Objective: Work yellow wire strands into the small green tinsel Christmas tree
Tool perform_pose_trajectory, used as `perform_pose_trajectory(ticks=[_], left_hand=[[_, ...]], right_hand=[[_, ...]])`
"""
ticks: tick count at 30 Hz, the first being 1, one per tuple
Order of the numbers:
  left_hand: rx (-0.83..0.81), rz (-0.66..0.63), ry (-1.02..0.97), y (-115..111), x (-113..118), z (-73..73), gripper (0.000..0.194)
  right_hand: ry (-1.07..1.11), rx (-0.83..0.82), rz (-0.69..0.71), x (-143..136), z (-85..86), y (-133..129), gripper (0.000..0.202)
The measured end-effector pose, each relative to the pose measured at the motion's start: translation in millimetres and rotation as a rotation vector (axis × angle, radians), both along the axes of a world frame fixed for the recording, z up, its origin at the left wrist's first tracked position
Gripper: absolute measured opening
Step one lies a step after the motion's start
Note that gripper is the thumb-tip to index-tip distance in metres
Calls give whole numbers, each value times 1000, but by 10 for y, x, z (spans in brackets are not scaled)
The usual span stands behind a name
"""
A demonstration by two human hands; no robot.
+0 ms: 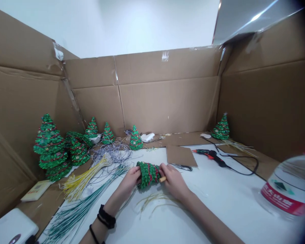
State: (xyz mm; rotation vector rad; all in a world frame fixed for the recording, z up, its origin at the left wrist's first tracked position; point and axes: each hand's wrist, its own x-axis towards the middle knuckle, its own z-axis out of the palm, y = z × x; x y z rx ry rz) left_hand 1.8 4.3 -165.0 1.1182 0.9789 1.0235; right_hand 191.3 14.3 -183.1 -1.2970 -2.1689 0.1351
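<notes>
A small green tinsel tree (pixel 147 175) with dark red garland lies on its side between my hands, above the white table. My left hand (pixel 133 177) has its fingers closed on the tree's left end. At the right end, my right hand (pixel 170 177) pinches the tree, and a short tan stick (pixel 162 179) shows by its fingers. Thin pale yellow strands (pixel 157 197) lie on the table just below the tree. The fingertips of both hands are partly hidden behind the tree.
Finished trees (pixel 52 149) stand at the left. Yellow (pixel 85 179) and green wire bundles (pixel 83 206) lie left of my hands. A cardboard square (pixel 181 156), scissors (pixel 184 167), a glue gun (pixel 210 155) and a large bottle (pixel 287 189) are to the right. Cardboard walls (pixel 167 101) surround the table.
</notes>
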Motion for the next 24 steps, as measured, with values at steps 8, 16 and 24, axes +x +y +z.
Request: perform_pose_trajectory(ticks=[8, 16, 24], left_hand=[[51, -86, 154, 186, -126, -55, 29], [201, -167, 397, 241, -67, -16, 26], [383, -151, 426, 242, 21, -38, 23]], right_hand=[[126, -68, 89, 68, 56, 29, 19], [282, -171, 120, 123, 43, 53, 12], [184, -188, 110, 105, 165, 1, 14]])
